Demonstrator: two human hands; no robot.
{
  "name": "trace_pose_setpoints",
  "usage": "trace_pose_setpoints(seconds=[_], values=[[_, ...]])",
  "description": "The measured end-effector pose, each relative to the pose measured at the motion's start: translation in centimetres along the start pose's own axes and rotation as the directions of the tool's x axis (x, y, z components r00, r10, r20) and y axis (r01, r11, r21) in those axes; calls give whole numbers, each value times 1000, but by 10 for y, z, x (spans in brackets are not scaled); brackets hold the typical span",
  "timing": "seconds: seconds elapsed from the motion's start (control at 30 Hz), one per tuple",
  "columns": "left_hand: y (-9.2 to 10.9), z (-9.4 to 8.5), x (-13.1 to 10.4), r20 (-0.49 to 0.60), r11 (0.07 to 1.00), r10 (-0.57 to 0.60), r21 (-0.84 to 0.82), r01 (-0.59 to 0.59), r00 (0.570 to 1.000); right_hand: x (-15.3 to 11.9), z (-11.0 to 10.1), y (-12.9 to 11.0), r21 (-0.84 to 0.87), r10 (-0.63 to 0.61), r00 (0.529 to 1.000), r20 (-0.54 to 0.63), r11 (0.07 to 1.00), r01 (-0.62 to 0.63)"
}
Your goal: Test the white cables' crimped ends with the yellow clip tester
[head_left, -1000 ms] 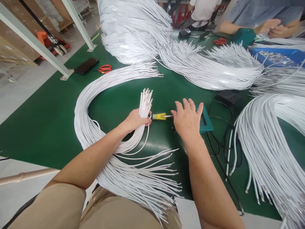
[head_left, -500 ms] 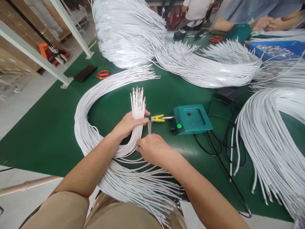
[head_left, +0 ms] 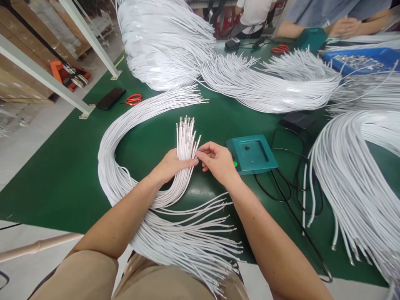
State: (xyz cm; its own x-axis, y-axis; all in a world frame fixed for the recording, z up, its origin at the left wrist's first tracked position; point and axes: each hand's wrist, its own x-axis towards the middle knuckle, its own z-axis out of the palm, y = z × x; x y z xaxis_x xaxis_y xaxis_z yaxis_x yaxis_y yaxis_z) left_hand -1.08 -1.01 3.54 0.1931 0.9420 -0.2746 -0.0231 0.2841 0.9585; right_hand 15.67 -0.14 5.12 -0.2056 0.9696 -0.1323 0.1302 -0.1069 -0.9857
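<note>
Wears beige clothing (head_left: 175, 279) at near edge, with loose white wire ends (head_left: 193, 237) fanned to the right over lap and table edge. Grips upright bundle of thin white wires with metal tips (head_left: 185, 143) in left hand (head_left: 170, 164), mid-table, fingers wrapped partly around, thumb across front. Holds right hand (head_left: 218, 161) at right side of that bundle, fingers curled, thumb and forefinger close together at a wire end; cannot tell if pinching it. Just right of right hand, see square teal device with recessed top (head_left: 253, 166) and green button (head_left: 235, 164), black cables (head_left: 289, 198) trailing near and right. At right edge, see thick curved bundle of white wires (head_left: 353, 166); at left, C-shaped sweep of white wires (head_left: 109, 154) on green table (head_left: 62, 179). Farther left, note black flat rectangular object (head_left: 111, 98) beside red-handled scissors (head_left: 133, 99). Beyond, find big heap of white wires (head_left: 162, 46), then at far right blue plastic tray (head_left: 386, 59) with small metal pieces (head_left: 359, 61), and another person's clasped hands (head_left: 345, 27).
</note>
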Motion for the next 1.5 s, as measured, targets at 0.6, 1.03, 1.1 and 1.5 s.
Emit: trace_pose_setpoints(seconds=[0.6, 1.03, 1.1, 1.5], values=[[7, 7, -8, 105, 990, 132, 37, -137, 986, 1, 6, -4, 488, 194, 961, 195, 831, -267], [0, -2, -6, 8, 986, 150, -68, -149, 989, -1, 1, -3, 529, 178, 959, 222, 804, -272], [0, -1, -6, -4, 986, 141, -93, -141, 990, -2, 3, -6, 465, 159, 978, 137, 861, -205], [2, 0, 2, 64, 990, -15, -136, 23, 998, -5, 6, 4, -821, -561, 797, 222, 334, 463]])
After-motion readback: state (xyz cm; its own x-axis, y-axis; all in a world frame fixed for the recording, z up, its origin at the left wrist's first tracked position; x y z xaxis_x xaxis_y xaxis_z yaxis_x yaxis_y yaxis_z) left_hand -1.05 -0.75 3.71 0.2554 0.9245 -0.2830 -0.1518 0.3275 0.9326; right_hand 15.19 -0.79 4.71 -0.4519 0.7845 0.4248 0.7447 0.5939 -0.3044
